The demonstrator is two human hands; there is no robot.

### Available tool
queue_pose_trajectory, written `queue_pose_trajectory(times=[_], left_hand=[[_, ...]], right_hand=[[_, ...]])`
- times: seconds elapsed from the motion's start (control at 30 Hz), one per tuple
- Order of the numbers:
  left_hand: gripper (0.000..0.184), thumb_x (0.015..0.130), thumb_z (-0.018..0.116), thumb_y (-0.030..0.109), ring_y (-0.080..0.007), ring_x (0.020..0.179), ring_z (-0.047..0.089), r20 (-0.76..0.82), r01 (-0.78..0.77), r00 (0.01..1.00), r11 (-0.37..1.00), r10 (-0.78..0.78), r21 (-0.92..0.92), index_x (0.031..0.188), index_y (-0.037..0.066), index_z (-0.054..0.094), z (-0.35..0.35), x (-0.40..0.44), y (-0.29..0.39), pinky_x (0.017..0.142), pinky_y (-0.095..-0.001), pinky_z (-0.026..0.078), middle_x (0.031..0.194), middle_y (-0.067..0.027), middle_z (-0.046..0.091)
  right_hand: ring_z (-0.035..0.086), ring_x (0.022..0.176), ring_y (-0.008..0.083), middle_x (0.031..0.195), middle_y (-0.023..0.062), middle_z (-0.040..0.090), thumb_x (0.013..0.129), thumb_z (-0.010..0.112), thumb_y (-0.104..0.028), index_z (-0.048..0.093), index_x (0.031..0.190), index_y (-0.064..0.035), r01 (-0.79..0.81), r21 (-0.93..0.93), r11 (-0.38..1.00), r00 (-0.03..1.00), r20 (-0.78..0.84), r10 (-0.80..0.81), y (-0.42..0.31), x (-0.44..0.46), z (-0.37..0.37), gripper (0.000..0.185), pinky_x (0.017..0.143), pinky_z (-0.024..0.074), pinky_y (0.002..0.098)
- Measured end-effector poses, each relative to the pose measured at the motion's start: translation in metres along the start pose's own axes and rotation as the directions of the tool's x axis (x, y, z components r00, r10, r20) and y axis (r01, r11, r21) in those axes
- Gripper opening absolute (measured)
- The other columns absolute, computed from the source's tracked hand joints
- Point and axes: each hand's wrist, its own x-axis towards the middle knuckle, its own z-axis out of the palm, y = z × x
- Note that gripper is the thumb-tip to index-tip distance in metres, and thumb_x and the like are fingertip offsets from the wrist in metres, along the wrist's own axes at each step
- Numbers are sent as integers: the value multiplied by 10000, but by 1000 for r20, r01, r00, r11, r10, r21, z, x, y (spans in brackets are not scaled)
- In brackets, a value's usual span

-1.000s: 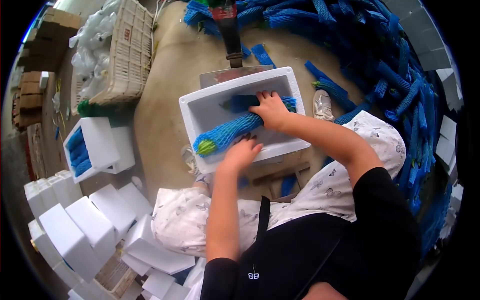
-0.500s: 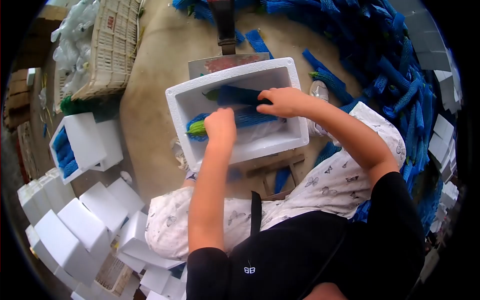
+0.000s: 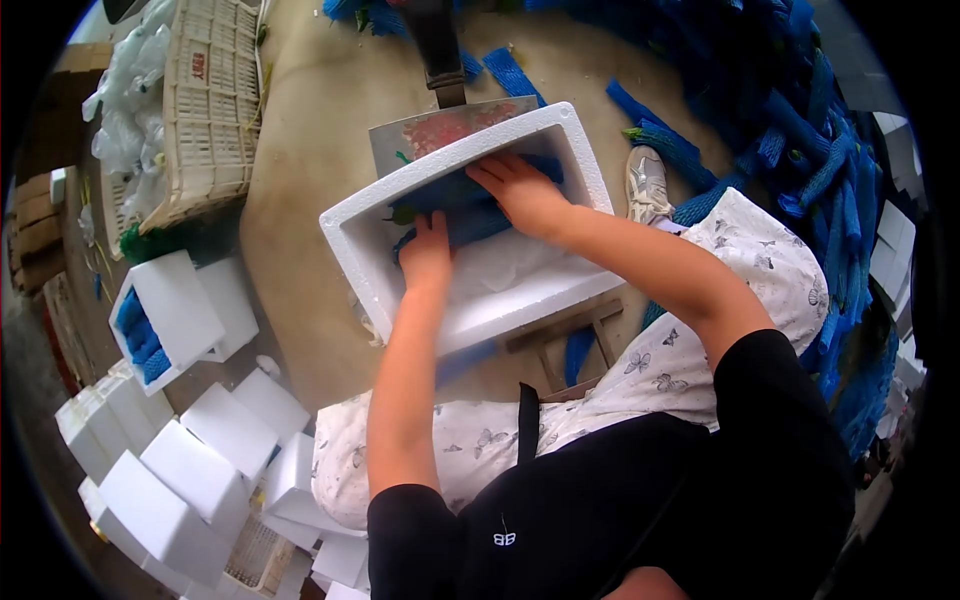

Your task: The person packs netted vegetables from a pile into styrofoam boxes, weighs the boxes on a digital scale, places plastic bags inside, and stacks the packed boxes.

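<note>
A white foam box (image 3: 345, 250) lies open on a scale's metal plate (image 3: 395, 140). Inside, along its far wall, are two green vegetables in blue net sleeves (image 3: 465, 222), side by side. My left hand (image 3: 427, 250) reaches in at the left, its fingers on the left end of the nearer sleeve. My right hand (image 3: 525, 195) rests with spread fingers over the right part of the sleeves. A crumpled clear plastic sheet (image 3: 510, 270) shows on the box floor.
Many blue-netted vegetables (image 3: 825, 180) are heaped at the right. A plastic crate (image 3: 212, 110) with clear bags stands at the upper left. Below it sits a foam box (image 3: 185, 310) with blue-netted contents; more white foam boxes (image 3: 165, 510) fill the lower left. A shoe (image 3: 647, 185) is beside the box.
The nearer netted vegetable has moved from the box's near side toward the far wall, beside the other. Both hands have shifted with it, and my right fingers have spread over the sleeves.
</note>
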Motion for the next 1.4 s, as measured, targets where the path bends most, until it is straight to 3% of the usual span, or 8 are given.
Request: queue_pose_trajectory(times=[0.33,0.47,0.67,0.77,0.9,1.07,1.33,1.4], left_hand=[[343,747,700,200,-329,878,607,-342,-28,940,994,-9,-101,1027,145,510,-24,-3,40,661,-452,509,1049,-94,561],[85,816,584,154,-361,828,542,-230,-343,929,910,291,-235,839,74,563,21,11,34,709,-474,444,853,-156,561],[112,844,565,144,-375,830,526,6,-213,974,928,226,-307,843,32,554,-2,17,40,710,-472,426,886,-164,568],[211,900,513,181,-374,972,526,152,-113,971,917,183,-382,996,6,583,-12,-1,52,843,-446,422,1020,-180,576],[285,938,476,204,-357,1100,492,208,-61,964,904,163,-424,1141,23,562,-7,-9,54,950,-422,381,1150,-183,548],[263,932,481,190,-331,1046,499,116,-135,977,941,178,-309,1114,18,561,2,-5,45,922,-382,385,1101,-163,559],[346,899,515,167,-305,1094,536,291,114,955,826,62,-552,1235,90,548,-16,-21,27,936,-370,412,1214,-131,552],[331,895,508,163,-298,1062,552,277,179,961,808,-20,-561,1210,71,555,-11,-23,27,915,-371,423,1181,-145,558]], right_hand=[[495,1188,266,1207,85,583,840,504,-163,633,1115,-88,-337,-322,885,554,692,463,1,-23,1,312,927,421,450],[573,1090,280,1128,123,605,870,506,-174,619,1130,-87,50,101,994,455,884,-113,-7,5,-86,297,862,480,410],[608,996,204,1050,84,632,923,539,-103,617,1099,-106,-132,510,850,991,51,123,116,-21,-280,193,856,492,310],[588,1032,282,1103,109,610,846,564,-147,588,1092,-91,-644,-63,762,602,-657,454,234,-131,-258,253,889,479,362],[508,1158,325,1258,133,517,736,643,-116,516,1233,-116,-880,-9,475,471,126,873,270,-205,-142,513,950,440,418],[481,1144,282,1152,107,537,690,674,-123,557,1114,-112,-787,-504,357,411,4,912,284,-202,-40,440,948,398,412],[614,912,255,1084,132,628,663,741,-349,534,1201,-88,-694,469,546,604,-33,796,265,-210,-138,633,816,499,338],[608,904,184,1074,116,626,703,722,-417,538,1213,-74,-721,687,-88,356,476,804,235,-187,-205,642,801,505,333]])
